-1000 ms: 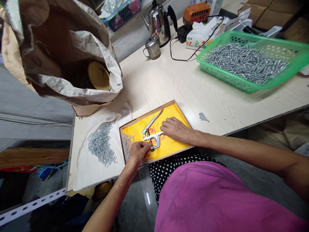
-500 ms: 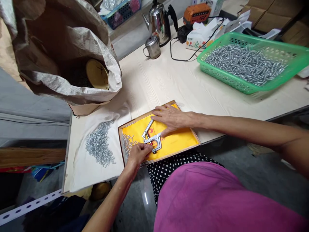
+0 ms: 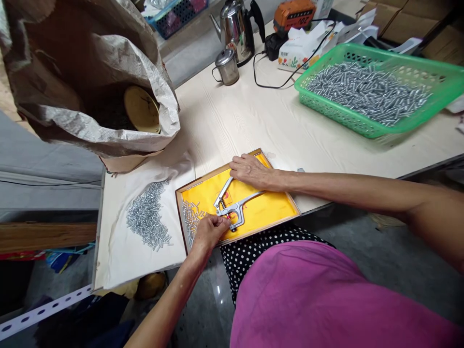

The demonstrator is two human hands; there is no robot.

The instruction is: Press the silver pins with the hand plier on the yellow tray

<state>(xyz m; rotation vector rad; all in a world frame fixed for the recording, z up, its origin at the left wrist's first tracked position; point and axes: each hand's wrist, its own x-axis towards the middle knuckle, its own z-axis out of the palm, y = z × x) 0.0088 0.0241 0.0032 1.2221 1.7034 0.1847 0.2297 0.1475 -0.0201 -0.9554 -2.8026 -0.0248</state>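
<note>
Silver hand pliers (image 3: pixel 237 210) with two long handles and a spring lie in a shallow yellow-lined tray (image 3: pixel 279 212). My left hand (image 3: pixel 210 229) pinches at the jaws of the pliers, its fingertips on a small part too hidden to make out. The fingers of my right hand (image 3: pixel 250 171) are curled over the end of the upper handle; the lower handle spreads apart from it. Small metal pins (image 3: pixel 191 217) lie in the tray's left end, beside my left hand.
A heap of metal pins (image 3: pixel 147 217) lies on white cloth at left. Behind it stands a large open sack (image 3: pixel 137 140). A green basket (image 3: pixel 362 128) of metal pieces is at right; a kettle (image 3: pixel 237 34) and lidded cup (image 3: pixel 227 67) stand at the back.
My right hand has gone from spread fingers to curled ones on the upper handle. The lower handle now stands farther from that hand. My left hand stays at the jaws.
</note>
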